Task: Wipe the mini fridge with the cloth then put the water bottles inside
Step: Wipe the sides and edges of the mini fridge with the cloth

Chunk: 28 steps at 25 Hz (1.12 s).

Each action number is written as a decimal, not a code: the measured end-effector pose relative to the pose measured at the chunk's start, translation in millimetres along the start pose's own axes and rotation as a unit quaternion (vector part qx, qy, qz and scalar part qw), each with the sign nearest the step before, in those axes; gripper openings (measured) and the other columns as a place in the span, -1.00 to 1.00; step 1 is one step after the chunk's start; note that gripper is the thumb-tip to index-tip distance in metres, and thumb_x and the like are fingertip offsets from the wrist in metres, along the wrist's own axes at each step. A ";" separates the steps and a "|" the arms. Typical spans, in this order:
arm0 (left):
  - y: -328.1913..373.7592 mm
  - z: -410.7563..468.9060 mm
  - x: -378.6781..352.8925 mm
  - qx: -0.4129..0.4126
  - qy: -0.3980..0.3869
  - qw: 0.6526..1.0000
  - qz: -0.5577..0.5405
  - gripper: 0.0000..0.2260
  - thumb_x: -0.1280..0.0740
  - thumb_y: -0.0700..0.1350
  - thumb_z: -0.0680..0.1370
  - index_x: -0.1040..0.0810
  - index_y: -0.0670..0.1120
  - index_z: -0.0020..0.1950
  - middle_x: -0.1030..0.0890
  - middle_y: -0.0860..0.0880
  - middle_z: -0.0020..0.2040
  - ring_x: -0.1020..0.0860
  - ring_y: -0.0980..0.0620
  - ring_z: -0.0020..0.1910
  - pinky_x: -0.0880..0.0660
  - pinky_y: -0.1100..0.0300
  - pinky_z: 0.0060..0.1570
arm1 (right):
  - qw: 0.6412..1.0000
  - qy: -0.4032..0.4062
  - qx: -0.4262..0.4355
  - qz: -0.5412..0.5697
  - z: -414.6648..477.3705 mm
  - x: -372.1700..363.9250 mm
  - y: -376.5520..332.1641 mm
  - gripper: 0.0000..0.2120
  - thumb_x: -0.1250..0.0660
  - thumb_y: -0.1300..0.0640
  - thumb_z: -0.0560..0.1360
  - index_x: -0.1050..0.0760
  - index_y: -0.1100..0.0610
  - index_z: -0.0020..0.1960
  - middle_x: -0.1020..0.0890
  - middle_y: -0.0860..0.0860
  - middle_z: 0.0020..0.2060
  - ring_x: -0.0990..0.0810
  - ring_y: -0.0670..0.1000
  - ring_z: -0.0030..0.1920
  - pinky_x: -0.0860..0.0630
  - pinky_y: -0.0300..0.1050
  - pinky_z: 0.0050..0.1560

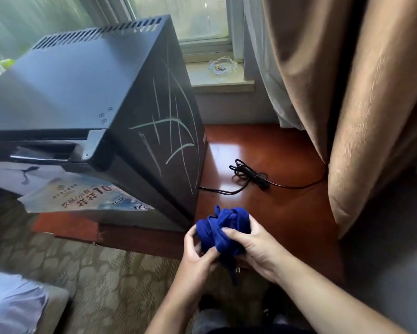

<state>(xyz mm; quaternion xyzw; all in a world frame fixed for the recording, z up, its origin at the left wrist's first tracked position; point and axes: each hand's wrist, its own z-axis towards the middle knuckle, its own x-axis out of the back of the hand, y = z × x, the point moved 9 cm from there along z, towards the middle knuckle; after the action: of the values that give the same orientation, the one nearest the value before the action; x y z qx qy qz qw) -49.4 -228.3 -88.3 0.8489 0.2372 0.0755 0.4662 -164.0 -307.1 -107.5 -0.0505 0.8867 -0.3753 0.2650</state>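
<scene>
We hold the blue cloth (223, 227) bunched into a ball between both hands, low and just off the near right corner of the mini fridge (82, 88). Our left hand (198, 251) curls round its left side, and our right hand (255, 251) grips it from the right with the thumb pressed on top. A tail of cloth hangs down between our wrists.

The fridge stands on a red-brown wooden platform (287, 145), its dark right side streaked with pale marks (169, 131). To its right the wood lies open as far as the tan curtain (359, 92), with a black power cord (248, 175) coiled in the middle of that gap. The platform's front edge meets patterned carpet (94, 273) just left of our hands. A printed sheet (87, 196) hangs across the fridge's front.
</scene>
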 end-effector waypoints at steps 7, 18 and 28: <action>56.3 -15.0 4.1 -0.008 0.027 0.998 0.063 -0.71 -0.25 0.00 0.66 -0.39 0.27 0.35 -0.70 0.15 0.20 -0.67 0.17 0.16 -0.59 0.33 -0.02 | 0.965 0.031 0.205 -0.162 26.5 -48.5 -74.6 -0.41 -0.58 0.11 0.31 -0.52 -0.01 0.30 -0.71 -0.04 0.17 -0.66 -0.07 0.23 -0.51 0.03 0.39; 291.5 -95.5 -28.0 -0.381 0.138 0.608 0.682 -0.60 -0.37 0.32 0.42 -0.44 0.05 0.01 -0.44 0.11 -0.10 -0.39 0.06 -0.05 -0.43 0.21 0.07 | 0.969 -0.148 0.194 0.041 8.4 -154.3 -161.3 -0.76 -0.41 0.10 0.58 -0.56 0.02 0.24 -0.70 0.23 0.14 -0.68 0.18 0.11 -0.60 0.18 0.19; 325.6 -79.9 -41.5 -0.299 0.194 0.424 0.833 -0.13 -0.49 0.35 0.23 -0.47 -0.11 0.40 -0.56 -0.08 0.25 -0.55 -0.14 0.22 -0.56 -0.07 0.11 | 0.986 -0.106 0.050 0.122 22.8 -163.6 -151.9 -0.65 -0.55 0.09 0.46 -0.57 0.12 0.20 -0.74 0.18 0.06 -0.74 0.22 0.07 -0.68 0.05 -0.09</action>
<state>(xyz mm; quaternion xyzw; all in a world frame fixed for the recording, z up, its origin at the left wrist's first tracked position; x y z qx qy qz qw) -5.5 -335.0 229.3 0.4031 -0.5384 0.6562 0.3420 -29.2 -382.8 55.2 0.0321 0.8330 -0.3767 0.4039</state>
